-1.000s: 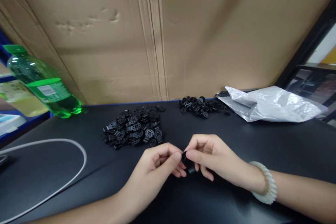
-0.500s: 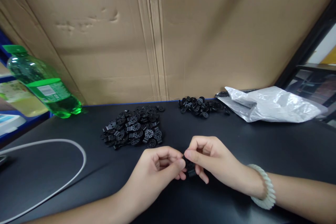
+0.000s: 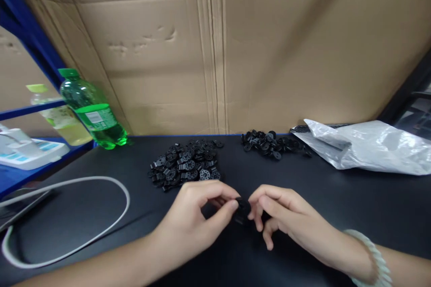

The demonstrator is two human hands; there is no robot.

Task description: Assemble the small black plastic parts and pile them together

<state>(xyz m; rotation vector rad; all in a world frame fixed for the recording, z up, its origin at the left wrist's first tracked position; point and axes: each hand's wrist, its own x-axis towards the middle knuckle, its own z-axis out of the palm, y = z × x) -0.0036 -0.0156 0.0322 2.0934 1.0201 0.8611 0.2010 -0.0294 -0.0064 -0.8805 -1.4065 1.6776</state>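
Note:
My left hand [image 3: 205, 215] pinches a small black plastic disc-shaped part [image 3: 243, 208] between thumb and index finger, just above the dark tabletop. Close by on the right is my right hand [image 3: 283, 210], its fingers loosely bent and apart with nothing visible between them. Its fingertips come right up to the disc's edge; whether they touch it I cannot tell. Behind the left hand lies a large heap of black perforated round parts [image 3: 186, 166] with clip-like tabs. A smaller pile of black discs [image 3: 266, 143] sits farther right.
A crumpled silver-white plastic bag [image 3: 370, 145] lies at the back right. Cardboard [image 3: 286, 54] stands behind the table. On the left are a green bottle [image 3: 96, 114], a yellowish bottle [image 3: 63, 121], a white power strip [image 3: 37, 152] and a looped pale cable [image 3: 126, 197].
My right hand has drawn back to the right and loosened its fingers from the part. My left hand keeps hold of it. The view has shifted, showing more of the left side.

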